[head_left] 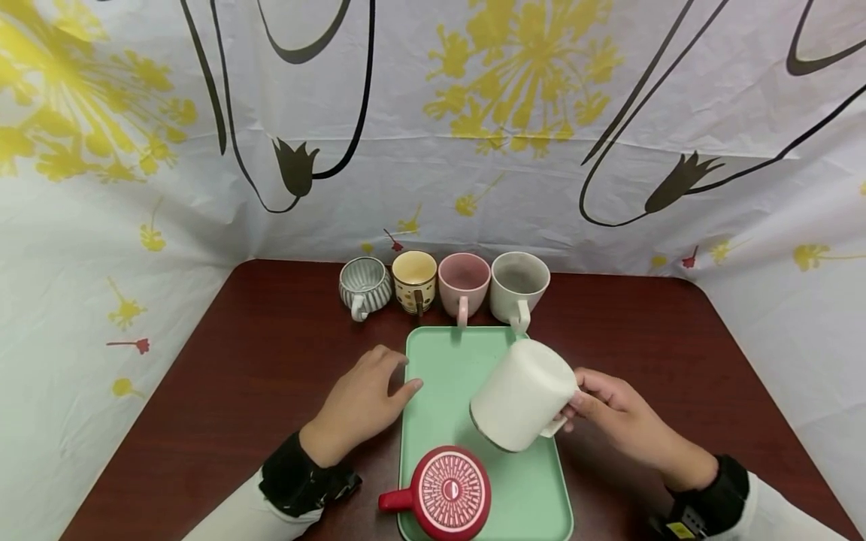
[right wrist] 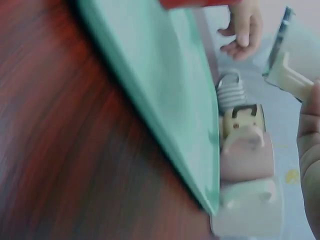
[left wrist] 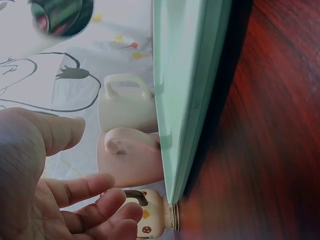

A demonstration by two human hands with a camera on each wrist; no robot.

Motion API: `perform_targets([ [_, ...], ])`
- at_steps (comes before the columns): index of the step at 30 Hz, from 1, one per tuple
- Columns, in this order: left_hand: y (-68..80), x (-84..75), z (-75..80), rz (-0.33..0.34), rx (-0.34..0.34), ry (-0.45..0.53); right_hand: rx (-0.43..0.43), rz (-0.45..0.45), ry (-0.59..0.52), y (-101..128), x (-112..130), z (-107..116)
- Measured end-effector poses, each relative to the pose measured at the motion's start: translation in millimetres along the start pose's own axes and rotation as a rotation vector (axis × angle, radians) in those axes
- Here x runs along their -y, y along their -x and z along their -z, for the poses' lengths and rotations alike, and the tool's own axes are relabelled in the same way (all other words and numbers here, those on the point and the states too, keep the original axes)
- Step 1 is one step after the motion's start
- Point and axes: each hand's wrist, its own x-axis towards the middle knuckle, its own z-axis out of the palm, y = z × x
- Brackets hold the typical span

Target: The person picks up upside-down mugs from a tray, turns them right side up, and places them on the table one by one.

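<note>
My right hand [head_left: 625, 413] holds a white mug [head_left: 517, 398] by its handle, above the light green tray [head_left: 460, 349]. The mug is tipped over, its dark-edged mouth facing down and left; its dark inside shows in the left wrist view. On the front of the tray a red mug [head_left: 452, 492] sits upside down, patterned base up and handle pointing left. My left hand [head_left: 361, 398] hovers by the tray's left edge, fingers relaxed and thumb apart, holding nothing. In the left wrist view that left hand [left wrist: 75, 195] has nothing between thumb and fingers.
Behind the tray stand upright a grey ribbed cup [head_left: 365, 285], a yellow dotted cup [head_left: 414, 282], a pink cup [head_left: 464, 285] and a pale grey mug [head_left: 519, 289], handles toward me. They line the back of the dark wooden table [head_left: 284, 323]. A patterned cloth [head_left: 406, 173] hangs behind.
</note>
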Motion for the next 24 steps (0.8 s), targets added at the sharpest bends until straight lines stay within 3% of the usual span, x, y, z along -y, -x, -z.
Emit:
perform_targets([
  [6,-0.3,0.4,0.5,0.003,0.003,0.005,-0.064,-0.117,-0.441,-17.6,-8.3,-12.4],
  [13,-0.5,0.1,0.4,-0.002,-0.001,0.010,-0.039,-0.102,-0.952,-35.5,-21.2,-19.6],
  [17,-0.6,0.5,-0.1,-0.008,-0.004,0.010,-0.037,-0.115,-1.108,-41.5,-31.1,-21.9],
  [24,-1.6,2.6,-2.5,-0.015,-0.013,-0.004,-0.036,-0.153,-1.277,-50.9,-44.0,-30.8],
])
